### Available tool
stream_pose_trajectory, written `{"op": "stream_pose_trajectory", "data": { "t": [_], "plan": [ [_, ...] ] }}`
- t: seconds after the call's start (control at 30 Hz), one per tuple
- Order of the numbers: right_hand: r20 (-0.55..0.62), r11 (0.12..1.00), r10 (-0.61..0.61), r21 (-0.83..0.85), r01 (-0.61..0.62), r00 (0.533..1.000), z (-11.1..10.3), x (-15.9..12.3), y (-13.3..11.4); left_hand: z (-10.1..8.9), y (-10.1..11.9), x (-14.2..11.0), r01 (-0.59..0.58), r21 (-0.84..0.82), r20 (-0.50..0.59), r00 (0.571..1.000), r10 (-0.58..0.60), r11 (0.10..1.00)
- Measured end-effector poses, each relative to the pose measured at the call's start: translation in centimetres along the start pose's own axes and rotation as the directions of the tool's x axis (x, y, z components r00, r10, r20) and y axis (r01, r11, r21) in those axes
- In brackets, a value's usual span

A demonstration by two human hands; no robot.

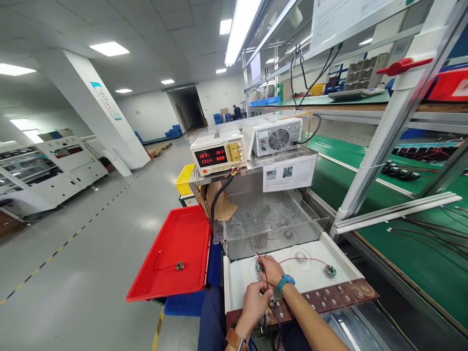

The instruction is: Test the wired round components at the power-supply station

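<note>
My left hand (255, 303) is closed in a pinch on a thin red wire (263, 270), just above the brown strip along the front of the white tray. My right hand (271, 271) wraps its fingers around a small round green circuit board (259, 266), partly hidden by the fingers. The red wire stands up beside this board. A second round green board (330, 271) lies at the tray's right side, with its red wire running left toward my right hand. The white tray (237, 273) holds these parts, and the brown strip (329, 296) carries rows of metal studs.
A red tray (175, 224) at left bears another wired round board (179, 265). Behind the work tray stands a clear-walled tank (263, 214), wet inside. Above it sit a power supply (219, 153) with lit red digits and a grey fan-vented unit (278, 137). A slanted metal post (387, 126) rises at right.
</note>
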State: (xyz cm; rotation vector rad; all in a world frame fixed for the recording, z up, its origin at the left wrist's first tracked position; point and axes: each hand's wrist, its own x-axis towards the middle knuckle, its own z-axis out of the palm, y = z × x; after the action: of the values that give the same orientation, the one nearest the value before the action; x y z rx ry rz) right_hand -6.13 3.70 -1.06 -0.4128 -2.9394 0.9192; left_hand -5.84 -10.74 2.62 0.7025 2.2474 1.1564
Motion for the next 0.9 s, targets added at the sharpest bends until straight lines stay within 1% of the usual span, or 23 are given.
{"op": "stream_pose_trajectory", "data": {
  "t": [0.17,0.33,0.4,0.47,0.5,0.53,0.6,0.63,0.7,0.73,0.8,0.87,0.9],
  "plan": [
    [0.005,1.0,-0.005,-0.004,0.005,1.0,-0.2,0.1,0.0,0.0,-0.2,0.1,-0.004,-0.001,-0.014,1.0,0.004,1.0],
    [-0.004,1.0,0.018,0.017,-0.018,1.0,-0.4,0.3,-0.4,0.1,-0.6,0.5,-0.066,-0.01,-0.004,0.998,0.066,0.998],
    [-0.062,0.998,0.017,0.061,-0.013,0.998,-0.6,0.3,-0.6,0.1,-0.9,0.7,-0.094,-0.033,-0.021,0.995,0.094,0.995],
    [-0.202,0.99,0.033,0.14,-0.005,0.979,-1.2,0.2,-0.3,0.0,-1.2,1.1,-0.108,-0.079,-0.045,0.993,0.105,0.991],
    [-0.295,0.982,0.066,0.189,-0.01,0.953,-1.7,0.1,0.1,-0.1,-1.4,1.4,-0.106,-0.1,-0.056,0.993,0.101,0.989],
    [-0.388,0.971,0.114,0.238,-0.02,0.915,-2.6,-0.2,0.8,-0.1,-1.6,1.7,-0.098,-0.114,-0.067,0.994,0.09,0.989],
    [-0.537,0.949,0.222,0.309,-0.055,0.814,-5.1,-1.5,2.9,-0.1,-2.0,2.2,-0.061,-0.144,-0.081,0.995,0.05,0.988],
    [-0.594,0.941,0.267,0.33,-0.073,0.759,-6.8,-2.6,4.2,-0.1,-2.2,2.4,-0.039,-0.165,-0.084,0.996,0.025,0.986],
    [-0.684,0.93,0.339,0.346,-0.121,0.646,-10.9,-5.5,7.5,0.1,-2.6,2.8,0.002,-0.216,-0.079,0.997,-0.02,0.976],
    [-0.721,0.923,0.375,0.351,-0.159,0.582,-13.2,-7.3,9.4,0.2,-2.9,3.0,0.02,-0.242,-0.074,0.996,-0.039,0.97],
    [-0.778,0.894,0.444,0.352,-0.278,0.444,-18.0,-11.1,13.5,0.3,-3.4,3.4,0.056,-0.281,-0.06,0.995,-0.076,0.958],
    [-0.803,0.819,0.523,0.381,-0.429,0.285,-22.6,-15.0,17.7,0.1,-3.9,4.1,0.104,-0.297,-0.019,0.993,-0.114,0.949],
    [-0.795,0.755,0.571,0.413,-0.509,0.203,-24.6,-16.9,19.7,0.0,-4.1,4.4,0.135,-0.296,0.015,0.99,-0.137,0.946]
  ]
}}
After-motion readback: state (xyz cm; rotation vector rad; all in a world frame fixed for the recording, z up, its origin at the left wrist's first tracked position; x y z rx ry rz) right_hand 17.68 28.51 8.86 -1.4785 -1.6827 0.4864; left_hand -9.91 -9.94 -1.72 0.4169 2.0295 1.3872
